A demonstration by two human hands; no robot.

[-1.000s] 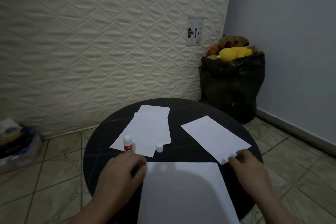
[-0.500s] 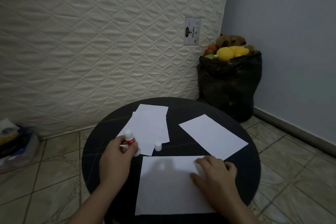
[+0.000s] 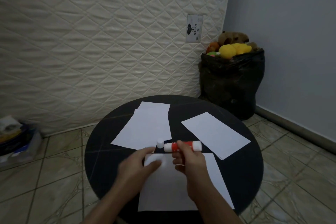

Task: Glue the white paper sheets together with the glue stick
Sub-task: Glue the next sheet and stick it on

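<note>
Right hand (image 3: pixel 189 158) grasping glue stick (image 3: pixel 182 146) horizontally above near sheet (image 3: pixel 181 187), table 6 o'clock. Left hand (image 3: pixel 140 165) blurred, fingers loose on sheet. Cap (image 3: pixel 160 143) off. Pin sheet flat, stroke along edges.

Bare worktop (image 3: pixel 101 160) lies open left of the hands. The cap (image 3: pixel 160 143) stands just beyond the left hand (image 3: pixel 138 167). Flat sheets (image 3: pixel 145 125) cover the far side, leaving a clear dark strip between them.

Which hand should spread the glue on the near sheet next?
Probably the right hand: it holds the glue stick above the near sheet. The left hand lies on that sheet.
</note>
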